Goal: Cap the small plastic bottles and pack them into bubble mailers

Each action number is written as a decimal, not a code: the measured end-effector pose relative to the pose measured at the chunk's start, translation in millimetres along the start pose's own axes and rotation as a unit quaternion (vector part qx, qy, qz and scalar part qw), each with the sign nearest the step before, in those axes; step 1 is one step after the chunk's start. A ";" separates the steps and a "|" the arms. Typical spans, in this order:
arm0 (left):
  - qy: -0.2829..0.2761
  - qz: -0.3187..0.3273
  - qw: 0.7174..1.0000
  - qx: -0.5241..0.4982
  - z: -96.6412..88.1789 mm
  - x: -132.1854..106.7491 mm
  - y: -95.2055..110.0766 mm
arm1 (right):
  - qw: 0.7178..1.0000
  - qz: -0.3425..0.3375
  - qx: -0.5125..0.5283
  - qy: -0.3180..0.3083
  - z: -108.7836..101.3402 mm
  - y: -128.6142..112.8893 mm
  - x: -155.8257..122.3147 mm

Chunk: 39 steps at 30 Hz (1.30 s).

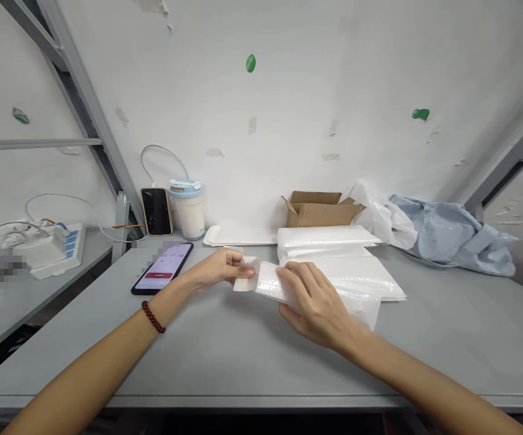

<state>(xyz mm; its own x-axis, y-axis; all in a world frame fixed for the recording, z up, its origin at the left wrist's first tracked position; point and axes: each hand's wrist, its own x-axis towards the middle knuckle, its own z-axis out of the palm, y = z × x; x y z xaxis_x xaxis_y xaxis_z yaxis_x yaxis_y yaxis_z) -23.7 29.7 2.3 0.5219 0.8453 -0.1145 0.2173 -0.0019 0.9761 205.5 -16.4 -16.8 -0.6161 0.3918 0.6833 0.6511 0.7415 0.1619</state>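
Note:
A white bubble mailer [273, 284] is held between both hands, just above the grey tabletop. My left hand [225, 266] pinches its flap end, with the thumb on top. Around the body of the mailer, my right hand [313, 302] is closed, fingers over the upper face and thumb below. The mailer's far end sticks out past the right hand. Behind it lies a stack of white bubble mailers [370, 275], partly covered by the right hand and the held one. Whether anything is inside the held mailer cannot be seen.
A phone showing a timer [164, 269] lies left of my hands. Behind it stand another phone [156, 211] and a lidded cup [189, 211]. An open cardboard box [322, 211], a white plastic bag [383, 214] and light blue cloth [452, 235] line the back right.

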 end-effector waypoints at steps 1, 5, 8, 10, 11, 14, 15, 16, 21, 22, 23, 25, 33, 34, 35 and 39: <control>0.009 -0.001 1.000 0.000 1.2 1.2 -1.7 | 1.000 -0.011 -0.002 -0.001 -0.1 -0.7 -0.1; 0.054 -0.019 0.998 0.021 10.4 4.2 -6.3 | 0.999 -0.040 -0.010 -0.010 -0.2 -2.6 -0.2; 0.078 -0.012 0.996 0.043 19.4 4.9 -8.8 | 0.999 -0.046 -0.007 -0.019 -0.5 -3.4 -0.5; 0.085 0.003 0.994 0.062 24.1 4.8 -9.7 | 0.998 -0.050 -0.004 -0.027 -0.5 -3.9 -0.9; 0.088 0.006 0.993 0.073 25.7 4.6 -9.6 | 0.998 -0.052 -0.003 -0.031 -0.4 -4.1 -1.1; 0.095 -0.002 0.992 0.086 26.3 3.2 -6.6 | 0.998 -0.051 -0.005 -0.037 0.4 -3.9 -1.8; 0.091 -0.005 0.993 0.081 25.3 2.5 -4.9 | 0.998 -0.048 -0.006 -0.034 0.7 -3.5 -2.0; 0.084 -0.006 0.994 0.075 24.0 1.7 -3.0 | 0.999 -0.046 -0.007 -0.029 1.1 -2.9 -2.1; 0.037 0.017 0.997 0.067 20.9 -0.6 0.4 | 0.999 -0.045 -0.006 -0.017 1.6 -1.3 -1.7; 0.041 0.019 0.997 0.066 22.5 -0.2 -0.9 | 0.999 -0.047 -0.004 -0.020 1.5 -1.6 -1.6; 0.050 0.019 0.997 0.063 25.0 0.4 -2.8 | 0.999 -0.049 -0.002 -0.023 1.4 -2.0 -1.6; 0.075 0.021 0.995 0.059 32.3 2.1 -7.2 | 0.998 -0.050 0.003 -0.031 1.3 -3.3 -1.9; 0.110 0.029 0.989 0.094 41.8 2.6 -5.3 | 0.998 -0.029 -0.002 -0.051 2.3 -2.8 -0.9; 0.090 0.018 0.991 0.097 37.3 1.8 -3.2 | 0.999 -0.015 -0.010 -0.045 2.6 -1.5 -0.4; 0.069 0.004 0.993 0.098 32.3 1.0 -1.2 | 0.999 -0.002 -0.021 -0.036 3.0 -0.1 0.1; 0.072 -0.018 0.995 0.072 19.2 -0.7 3.1 | 0.996 0.003 -0.089 0.005 5.5 0.7 -0.7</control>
<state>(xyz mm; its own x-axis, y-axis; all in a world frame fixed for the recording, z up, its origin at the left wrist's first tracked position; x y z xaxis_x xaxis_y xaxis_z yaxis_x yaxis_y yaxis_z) -7.5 18.8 1.8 0.3912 0.9136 -0.1111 0.3542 -0.0380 0.9344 204.0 -13.1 -21.1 -0.6075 0.3897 0.6922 0.7241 0.6298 0.2809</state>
